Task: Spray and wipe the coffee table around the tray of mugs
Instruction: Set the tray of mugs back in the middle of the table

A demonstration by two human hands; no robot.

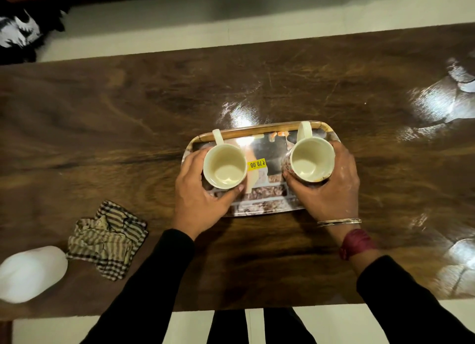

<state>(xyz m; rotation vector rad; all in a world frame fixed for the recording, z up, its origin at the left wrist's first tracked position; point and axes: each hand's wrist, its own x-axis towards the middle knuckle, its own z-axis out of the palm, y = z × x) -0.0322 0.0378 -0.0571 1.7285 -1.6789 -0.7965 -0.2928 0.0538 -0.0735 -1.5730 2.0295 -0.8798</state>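
Observation:
A printed tray (259, 132) with a yellow price sticker sits mid-table on the dark wooden coffee table (128, 117). Two cream mugs stand on it, handles pointing away from me. My left hand (198, 197) wraps around the left mug (225, 166), thumb at its near side. The right mug (312, 161) is gripped by my right hand (331, 189), fingers curled around its outer wall. A striped, crumpled cloth (108, 240) lies on the table to the left, near the front edge. Beside it, a white rounded bottle (30, 273) lies at the far left.
The table's front edge runs just before my legs, with pale floor beyond both long edges. Glossy reflections cover the right part of the tabletop. A black-and-white bundle (20, 32) lies on the floor at the upper left.

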